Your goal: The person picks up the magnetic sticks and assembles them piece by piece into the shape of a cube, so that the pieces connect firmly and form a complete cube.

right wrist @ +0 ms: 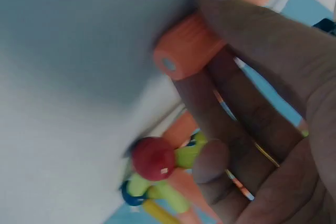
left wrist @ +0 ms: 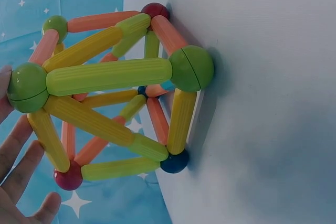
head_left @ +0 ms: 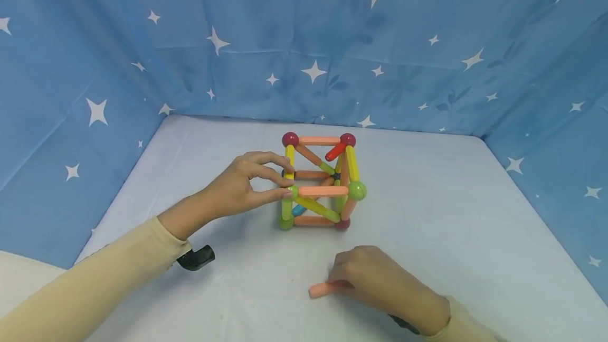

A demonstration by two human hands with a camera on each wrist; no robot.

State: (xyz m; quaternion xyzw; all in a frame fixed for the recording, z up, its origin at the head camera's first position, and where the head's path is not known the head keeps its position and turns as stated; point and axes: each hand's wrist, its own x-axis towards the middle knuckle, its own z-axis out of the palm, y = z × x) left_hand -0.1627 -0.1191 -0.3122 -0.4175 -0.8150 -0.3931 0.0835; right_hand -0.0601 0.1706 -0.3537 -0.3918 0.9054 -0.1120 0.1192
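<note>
A cube-like frame of colored magnetic rods and balls (head_left: 323, 190) stands on the white table. My left hand (head_left: 247, 181) holds its upper near-left corner, thumb against a green ball (left wrist: 29, 88) and fingertips by a yellow rod (left wrist: 49, 140); the other fingers are spread. In front of the frame, low over the tabletop, my right hand (head_left: 380, 278) pinches an orange magnetic rod (right wrist: 186, 48) between thumb and fingers. One end of that rod points left, and in the right wrist view its tip shows a small metallic disc.
A red rod (head_left: 335, 152) juts inward from the frame's far-right top ball (head_left: 348, 140). Diagonal rods brace several faces. Blue star-patterned cloth (head_left: 313, 41) rises behind and beside the white table (head_left: 456, 215). A black strap piece (head_left: 196, 257) hangs under the left wrist.
</note>
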